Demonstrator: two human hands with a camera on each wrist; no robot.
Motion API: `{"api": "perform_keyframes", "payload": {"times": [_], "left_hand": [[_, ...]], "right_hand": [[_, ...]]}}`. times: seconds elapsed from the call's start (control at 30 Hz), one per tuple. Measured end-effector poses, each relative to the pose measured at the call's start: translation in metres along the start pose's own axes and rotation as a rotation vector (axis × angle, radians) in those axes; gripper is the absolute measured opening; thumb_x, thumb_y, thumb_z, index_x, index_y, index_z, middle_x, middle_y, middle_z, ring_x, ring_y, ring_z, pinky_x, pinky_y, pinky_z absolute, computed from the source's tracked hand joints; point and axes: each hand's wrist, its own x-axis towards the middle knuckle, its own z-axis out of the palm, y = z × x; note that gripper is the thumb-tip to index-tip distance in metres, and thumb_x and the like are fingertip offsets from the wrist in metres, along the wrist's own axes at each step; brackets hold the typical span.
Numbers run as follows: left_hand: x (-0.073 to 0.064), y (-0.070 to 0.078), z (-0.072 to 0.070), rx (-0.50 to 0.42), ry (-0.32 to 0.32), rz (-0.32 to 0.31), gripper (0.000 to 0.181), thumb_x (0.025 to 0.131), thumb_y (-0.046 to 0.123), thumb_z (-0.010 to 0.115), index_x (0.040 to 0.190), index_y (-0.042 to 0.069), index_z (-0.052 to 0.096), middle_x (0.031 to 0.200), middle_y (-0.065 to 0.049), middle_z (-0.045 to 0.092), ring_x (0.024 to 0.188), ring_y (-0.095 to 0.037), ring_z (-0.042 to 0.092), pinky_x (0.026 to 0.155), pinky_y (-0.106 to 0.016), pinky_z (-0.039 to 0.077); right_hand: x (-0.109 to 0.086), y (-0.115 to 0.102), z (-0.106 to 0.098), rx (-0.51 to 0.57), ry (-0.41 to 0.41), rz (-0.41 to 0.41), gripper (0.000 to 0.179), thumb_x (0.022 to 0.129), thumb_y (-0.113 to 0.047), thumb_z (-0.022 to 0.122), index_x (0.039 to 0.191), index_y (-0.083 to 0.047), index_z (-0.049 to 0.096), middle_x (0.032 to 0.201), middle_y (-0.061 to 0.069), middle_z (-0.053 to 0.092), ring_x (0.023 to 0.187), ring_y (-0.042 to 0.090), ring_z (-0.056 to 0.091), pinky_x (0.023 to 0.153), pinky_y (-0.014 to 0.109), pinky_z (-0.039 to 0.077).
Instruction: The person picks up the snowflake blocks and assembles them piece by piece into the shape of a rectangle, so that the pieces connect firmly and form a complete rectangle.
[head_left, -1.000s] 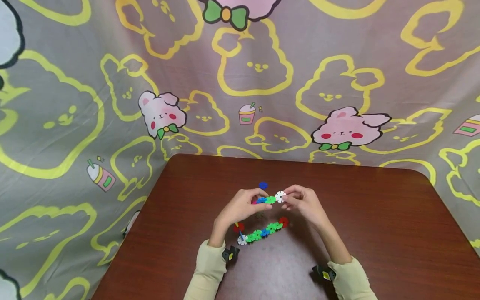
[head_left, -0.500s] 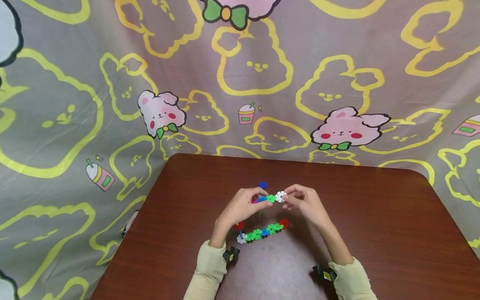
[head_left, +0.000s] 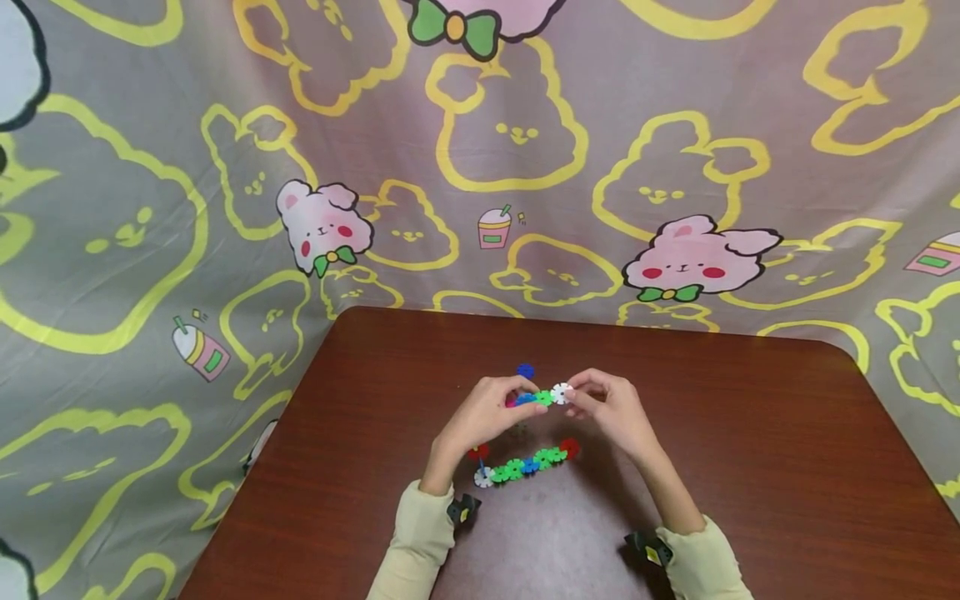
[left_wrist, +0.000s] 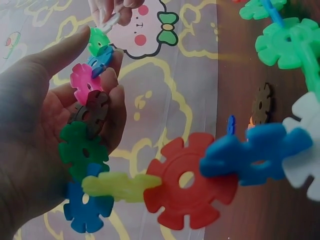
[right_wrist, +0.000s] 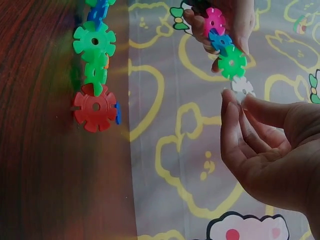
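Note:
My left hand [head_left: 480,412] grips the upper end of a chain of slotted snowflake discs, thumb and fingers about a green disc [right_wrist: 232,62] and the blue disc [right_wrist: 220,41] beside it. Between the thumb and fingers of my right hand [head_left: 613,412] is a white snowflake disc [head_left: 560,393], its edge meeting the green one; how deeply the slots engage cannot be told. In the left wrist view the chain runs on through a pink disc [left_wrist: 85,82], brown, dark green and yellow discs to a red disc [left_wrist: 187,187]. Its lower stretch [head_left: 513,471] hangs or lies nearer my body.
A loose dark blue disc [head_left: 526,370] lies on the brown table [head_left: 750,433], beyond my hands. A brown disc [left_wrist: 263,104] shows on the table in the left wrist view. A patterned cloth [head_left: 555,217] hangs behind the table's far edge.
Both hands stay nearly where they were, with the white disc still against the green one. The lower stretch of the chain has shifted very slightly.

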Motion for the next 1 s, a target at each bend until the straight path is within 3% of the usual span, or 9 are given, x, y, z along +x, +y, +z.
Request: {"api": "perform_keyframes", "payload": {"times": [0.2, 0.33, 0.43, 0.63, 0.83, 1.0], "left_hand": [[-0.001, 0.0, -0.001, -0.007, 0.007, -0.008, 0.034, 0.097, 0.036, 0.075, 0.119, 0.009, 0.074, 0.071, 0.003, 0.059, 0.061, -0.01, 0.052, 0.057, -0.024, 0.046], [0.0, 0.0, 0.0, 0.007, 0.001, -0.003, 0.034, 0.097, 0.036, 0.074, 0.119, 0.009, 0.074, 0.07, 0.003, 0.058, 0.06, -0.009, 0.05, 0.056, -0.024, 0.044], [0.0, 0.0, 0.001, 0.012, 0.0, 0.005, 0.034, 0.097, 0.035, 0.074, 0.118, 0.009, 0.074, 0.068, 0.002, 0.055, 0.058, -0.008, 0.047, 0.056, -0.024, 0.042], [0.0, 0.004, 0.003, -0.028, 0.002, 0.022, 0.031, 0.097, 0.029, 0.076, 0.116, 0.004, 0.074, 0.07, -0.007, 0.059, 0.057, -0.007, 0.045, 0.056, -0.022, 0.041], [0.001, 0.007, 0.004, -0.045, 0.019, 0.045, 0.025, 0.097, 0.023, 0.076, 0.111, 0.003, 0.076, 0.071, -0.005, 0.061, 0.057, -0.013, 0.048, 0.055, -0.022, 0.041], [0.0, 0.005, 0.005, -0.042, 0.0, 0.057, 0.022, 0.097, 0.021, 0.074, 0.11, 0.003, 0.077, 0.074, -0.008, 0.066, 0.055, -0.006, 0.048, 0.056, -0.022, 0.043]], "right_hand": [[-0.001, 0.0, -0.001, -0.099, 0.032, -0.06, 0.009, 0.094, -0.006, 0.076, 0.103, -0.002, 0.075, 0.091, 0.011, 0.075, 0.071, 0.018, 0.07, 0.068, 0.035, 0.062], [-0.001, 0.0, 0.002, -0.157, 0.043, -0.105, 0.008, 0.094, -0.006, 0.076, 0.102, -0.005, 0.078, 0.089, 0.005, 0.076, 0.07, 0.016, 0.071, 0.069, 0.042, 0.062], [-0.001, 0.0, 0.005, -0.178, 0.052, -0.153, 0.008, 0.093, -0.004, 0.076, 0.1, -0.006, 0.078, 0.085, 0.003, 0.075, 0.069, 0.017, 0.071, 0.066, 0.039, 0.062], [0.0, 0.002, 0.01, -0.211, 0.102, -0.268, 0.008, 0.092, 0.001, 0.076, 0.096, -0.006, 0.079, 0.077, 0.0, 0.073, 0.064, 0.023, 0.069, 0.059, 0.024, 0.055], [-0.001, 0.004, 0.013, -0.206, 0.135, -0.327, 0.011, 0.09, 0.005, 0.076, 0.096, -0.004, 0.079, 0.077, 0.0, 0.072, 0.062, 0.019, 0.066, 0.058, 0.022, 0.053], [0.0, 0.006, 0.015, -0.235, 0.133, -0.388, 0.015, 0.088, 0.009, 0.076, 0.094, -0.004, 0.079, 0.081, 0.0, 0.074, 0.062, 0.018, 0.065, 0.056, 0.024, 0.052]]}}
